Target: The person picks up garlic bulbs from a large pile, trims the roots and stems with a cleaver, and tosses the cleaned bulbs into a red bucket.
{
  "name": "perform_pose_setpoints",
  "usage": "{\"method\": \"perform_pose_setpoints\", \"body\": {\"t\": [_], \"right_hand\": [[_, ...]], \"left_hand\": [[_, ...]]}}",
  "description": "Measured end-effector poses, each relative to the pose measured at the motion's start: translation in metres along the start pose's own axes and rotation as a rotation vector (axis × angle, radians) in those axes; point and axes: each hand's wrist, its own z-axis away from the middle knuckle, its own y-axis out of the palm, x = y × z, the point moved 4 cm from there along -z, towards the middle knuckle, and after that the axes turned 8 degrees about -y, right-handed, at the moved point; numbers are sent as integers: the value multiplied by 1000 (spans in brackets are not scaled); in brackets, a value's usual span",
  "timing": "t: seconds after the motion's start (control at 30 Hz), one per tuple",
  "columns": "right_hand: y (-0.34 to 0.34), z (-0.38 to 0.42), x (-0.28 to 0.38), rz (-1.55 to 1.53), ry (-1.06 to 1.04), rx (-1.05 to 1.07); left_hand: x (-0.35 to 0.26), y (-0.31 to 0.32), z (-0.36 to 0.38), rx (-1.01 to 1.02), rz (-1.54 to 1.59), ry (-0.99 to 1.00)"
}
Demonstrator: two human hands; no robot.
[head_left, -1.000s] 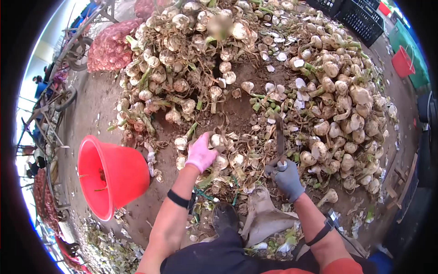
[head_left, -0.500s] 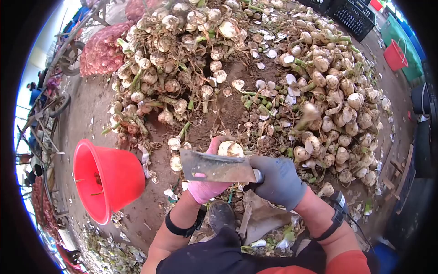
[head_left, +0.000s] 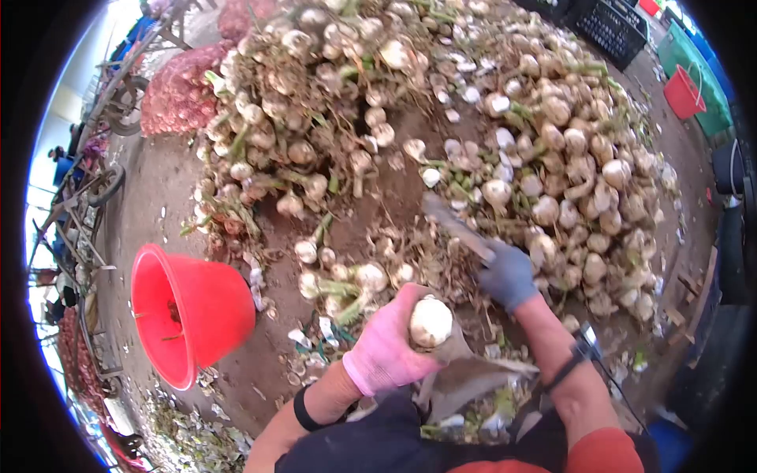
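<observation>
My left hand [head_left: 392, 347], in a pink glove, is closed around a whitish bulb [head_left: 431, 322], whose pale round face points up. My right hand [head_left: 506, 276], in a grey glove, grips a cleaver [head_left: 460, 229] by its handle. Its blade points up and to the left, apart from the bulb, over the soil between the heaps. Close above my left hand lie loose bulbs [head_left: 371, 277] with green stems. A big heap of trimmed bulbs [head_left: 595, 205] spreads beyond my right hand. Another heap with roots and stems [head_left: 276, 102] rises at the upper left.
A red bucket [head_left: 217, 307] lies tilted at the left, its mouth facing left. Behind it are a mesh sack [head_left: 180, 91] and a metal cart frame. A black crate [head_left: 605, 33] and a small red bucket [head_left: 684, 94] stand at the upper right. Peelings litter the ground.
The cleaver has swung away from the bulb, up and to the right, with my right hand. My left hand has moved lower and right with the bulb. More bulbs show above it.
</observation>
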Motion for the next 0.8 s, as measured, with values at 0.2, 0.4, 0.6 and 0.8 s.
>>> {"method": "perform_pose_setpoints", "body": {"t": [0.2, 0.4, 0.6, 0.8], "right_hand": [[1, 0, 27, -66, 73, -73], [3, 5, 42, -352, 6, -57], [7, 5, 71, -246, -135, 5], [11, -2, 41, -287, -170, -82]], "left_hand": [[35, -23, -41, -306, -92, -79], [53, -33, -45, -377, 675, -249], [100, 3, -49, -74, 1366, -345], [68, 10, -36, -42, 1463, -445]]}}
